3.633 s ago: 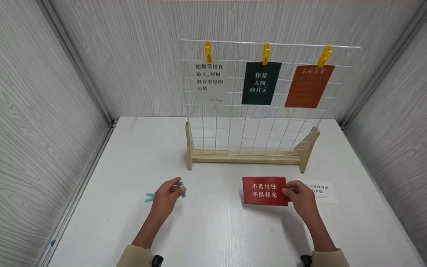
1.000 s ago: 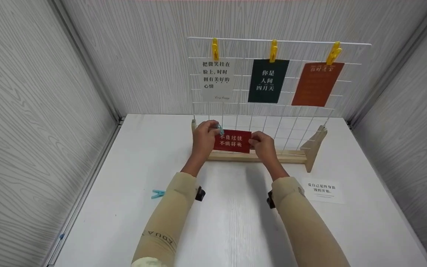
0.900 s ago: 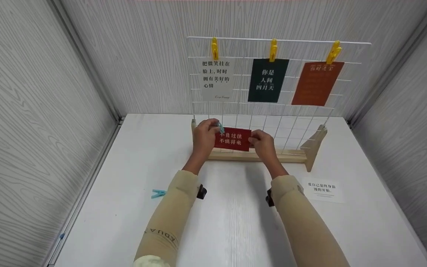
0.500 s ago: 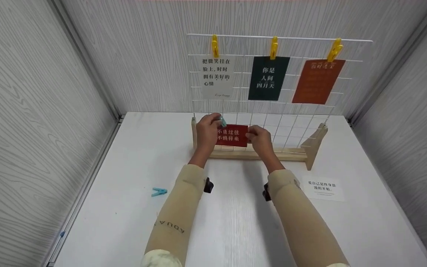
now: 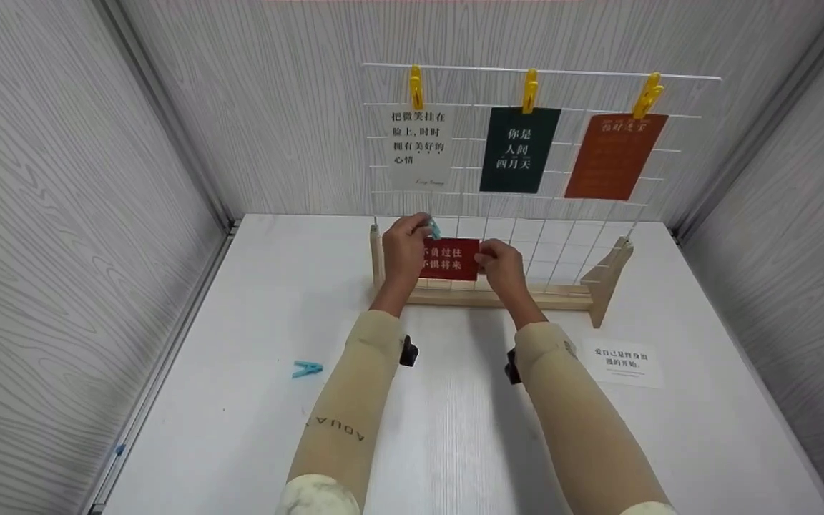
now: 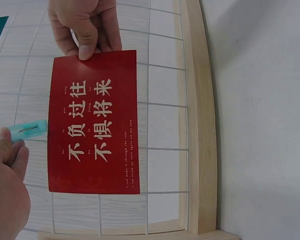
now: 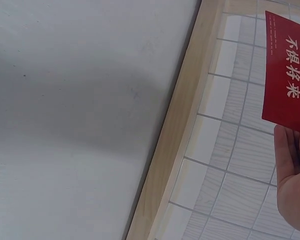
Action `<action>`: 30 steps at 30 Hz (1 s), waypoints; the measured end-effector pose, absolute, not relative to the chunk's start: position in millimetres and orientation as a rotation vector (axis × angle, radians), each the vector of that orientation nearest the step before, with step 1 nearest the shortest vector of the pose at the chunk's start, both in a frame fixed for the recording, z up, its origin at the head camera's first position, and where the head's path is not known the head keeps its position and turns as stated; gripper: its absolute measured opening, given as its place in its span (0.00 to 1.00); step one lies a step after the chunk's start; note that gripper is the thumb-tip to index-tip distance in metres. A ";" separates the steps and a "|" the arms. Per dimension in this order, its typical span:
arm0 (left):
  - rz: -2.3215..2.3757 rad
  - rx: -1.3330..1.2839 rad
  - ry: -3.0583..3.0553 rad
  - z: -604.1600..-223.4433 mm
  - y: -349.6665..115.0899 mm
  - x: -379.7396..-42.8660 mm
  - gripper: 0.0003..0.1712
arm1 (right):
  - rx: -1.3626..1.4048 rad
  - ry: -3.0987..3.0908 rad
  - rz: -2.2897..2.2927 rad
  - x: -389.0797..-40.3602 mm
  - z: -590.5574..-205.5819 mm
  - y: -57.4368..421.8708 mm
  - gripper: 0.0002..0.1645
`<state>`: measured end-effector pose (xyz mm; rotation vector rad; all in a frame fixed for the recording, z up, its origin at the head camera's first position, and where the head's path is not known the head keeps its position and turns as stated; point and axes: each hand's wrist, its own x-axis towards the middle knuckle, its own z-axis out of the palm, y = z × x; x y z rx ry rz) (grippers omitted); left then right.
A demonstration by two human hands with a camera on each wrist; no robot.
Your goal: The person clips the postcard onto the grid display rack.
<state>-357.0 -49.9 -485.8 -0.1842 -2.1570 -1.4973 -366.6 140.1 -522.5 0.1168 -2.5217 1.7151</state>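
A red card (image 5: 453, 259) with white lettering stands in front of the lower left part of the wire grid (image 5: 555, 236). My right hand (image 5: 503, 270) pinches its right edge between thumb and fingers, as the right wrist view also shows. In my left hand (image 5: 403, 250) is a teal clothespin (image 6: 30, 130), pinched between thumb and fingertips. In the left wrist view the clothespin's tip lies at the top edge of the red card (image 6: 95, 125); whether it bites the card or a wire I cannot tell. The left hand covers the card's left end in the head view.
Yellow clothespins (image 5: 530, 91) hold a white card (image 5: 418, 172), a dark green card (image 5: 519, 150) and an orange card (image 5: 616, 157) on the upper grid. A wooden base (image 5: 498, 299) supports it. On the table lie another teal clothespin (image 5: 307, 368) and a white card (image 5: 623, 363).
Both hands have gone from the table's front area forward to the grid, the left carrying the teal clothespin, the right the red card. Over the last second they rose slightly.
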 end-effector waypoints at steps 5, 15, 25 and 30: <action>-1.491 -0.161 -2.166 -484.6 -47.7 -358.8 0.11 | 0.103 -2.508 1.760 -366.9 -523.4 137.7 0.08; -1.418 -0.138 -2.201 -484.8 -45.5 -358.4 0.11 | 0.080 -2.488 1.762 -366.5 -526.5 135.0 0.08; -1.425 -0.117 -2.187 -487.6 -42.1 -357.9 0.11 | 0.057 -2.427 1.824 -364.2 -528.8 135.1 0.09; -1.438 -0.102 -2.181 -487.5 -40.5 -358.7 0.10 | 0.028 -2.434 1.801 -363.9 -527.9 134.8 0.09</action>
